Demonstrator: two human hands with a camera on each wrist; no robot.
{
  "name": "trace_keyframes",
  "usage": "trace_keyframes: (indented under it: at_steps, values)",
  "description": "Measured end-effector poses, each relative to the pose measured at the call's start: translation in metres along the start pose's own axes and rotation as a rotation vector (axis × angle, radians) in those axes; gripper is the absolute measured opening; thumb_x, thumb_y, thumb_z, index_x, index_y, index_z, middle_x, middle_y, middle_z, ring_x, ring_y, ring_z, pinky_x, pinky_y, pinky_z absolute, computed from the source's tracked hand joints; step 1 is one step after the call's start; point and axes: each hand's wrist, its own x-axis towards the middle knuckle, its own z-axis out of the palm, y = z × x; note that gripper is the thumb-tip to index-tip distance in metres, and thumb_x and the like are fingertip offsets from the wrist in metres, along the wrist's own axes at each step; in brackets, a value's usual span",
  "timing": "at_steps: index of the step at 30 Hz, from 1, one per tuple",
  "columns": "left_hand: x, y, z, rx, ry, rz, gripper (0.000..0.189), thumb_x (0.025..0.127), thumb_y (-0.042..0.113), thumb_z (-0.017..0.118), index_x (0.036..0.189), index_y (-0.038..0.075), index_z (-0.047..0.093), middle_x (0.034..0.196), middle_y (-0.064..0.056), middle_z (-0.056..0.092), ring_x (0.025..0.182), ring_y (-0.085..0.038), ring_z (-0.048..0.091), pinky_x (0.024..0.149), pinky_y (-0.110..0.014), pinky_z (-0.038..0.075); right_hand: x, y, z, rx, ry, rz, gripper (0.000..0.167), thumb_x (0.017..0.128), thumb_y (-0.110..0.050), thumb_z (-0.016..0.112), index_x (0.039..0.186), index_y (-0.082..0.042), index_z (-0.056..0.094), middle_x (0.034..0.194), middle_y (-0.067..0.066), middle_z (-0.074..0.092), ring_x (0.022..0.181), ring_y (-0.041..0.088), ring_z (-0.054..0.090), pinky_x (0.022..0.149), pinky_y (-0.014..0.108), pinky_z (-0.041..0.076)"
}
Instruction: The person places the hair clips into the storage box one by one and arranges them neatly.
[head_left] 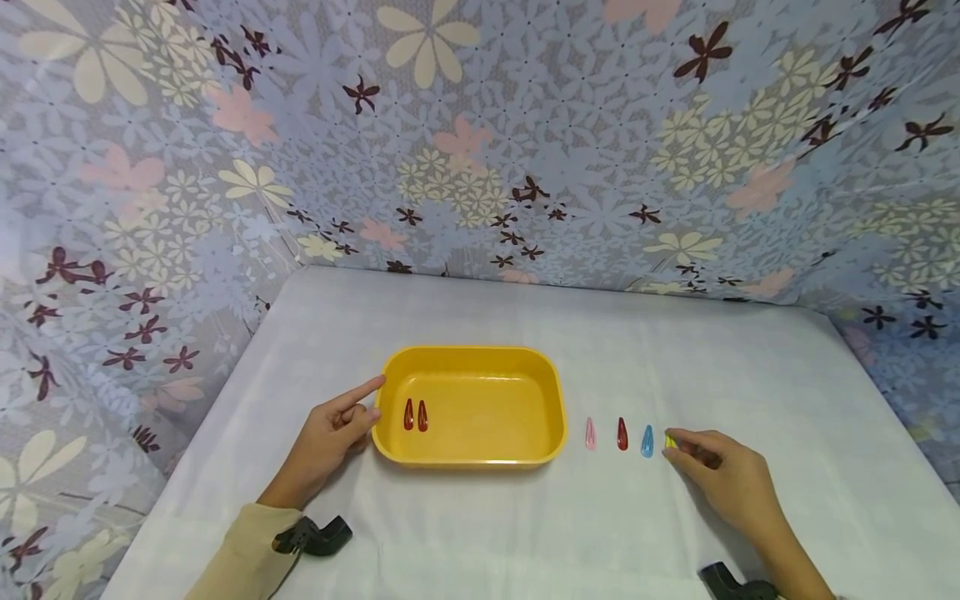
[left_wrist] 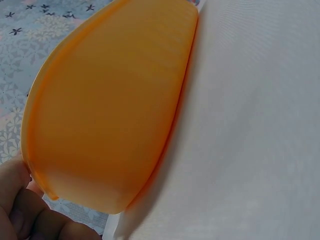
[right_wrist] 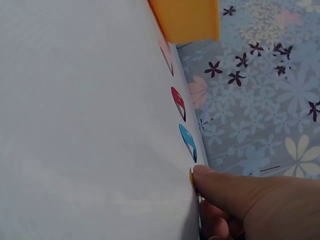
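Observation:
My right hand (head_left: pixel 723 475) pinches a yellow hair clip (head_left: pixel 670 440) between thumb and fingers, low over the table; most of the clip is covered by the fingertips. In a row to its left lie a blue hair clip (head_left: pixel 647 442), a red hair clip (head_left: pixel 622 434) and a pink hair clip (head_left: pixel 590 434). My left hand (head_left: pixel 330 437) is at the left end of a yellow tray (head_left: pixel 468 463), straight index finger and thumb touching the rim, the other fingers folded in. Inside the tray, toward its left, two dark red hair clips (head_left: pixel 423 416) lie side by side.
A white cloth (head_left: pixel 487 533) covers the table. Behind and beside it hangs flowered fabric (head_left: pixel 525 150). A black device (head_left: pixel 322 536) is strapped at the left wrist, and another black device (head_left: pixel 735 583) at the right.

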Motion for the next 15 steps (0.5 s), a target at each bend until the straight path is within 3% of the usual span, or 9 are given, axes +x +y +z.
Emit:
trace_keyframes:
  at_steps: [6, 15]
  values:
    - [0.001, 0.000, 0.000, -0.006, -0.007, 0.021, 0.054, 0.100, 0.025, 0.068, 0.150, 0.010, 0.052, 0.072, -0.004, 0.047, 0.062, -0.018, 0.045, 0.059, -0.023, 0.042, 0.001, -0.007, -0.002, -0.023, -0.018, 0.035, 0.027, 0.085, -0.016, 0.085, 0.112, -0.010, 0.080, 0.079, -0.006, 0.063, 0.065, 0.005, 0.050, 0.057, 0.022, 0.041]
    - [0.000, 0.001, 0.001, 0.000, 0.004, 0.001, 0.055, 0.100, 0.026, 0.069, 0.150, 0.011, 0.053, 0.072, -0.005, 0.047, 0.062, -0.020, 0.045, 0.059, -0.023, 0.043, 0.003, -0.011, -0.003, -0.040, -0.054, 0.085, 0.026, 0.089, -0.018, 0.081, 0.113, -0.009, 0.079, 0.077, -0.007, 0.066, 0.066, 0.007, 0.055, 0.057, 0.024, 0.042]
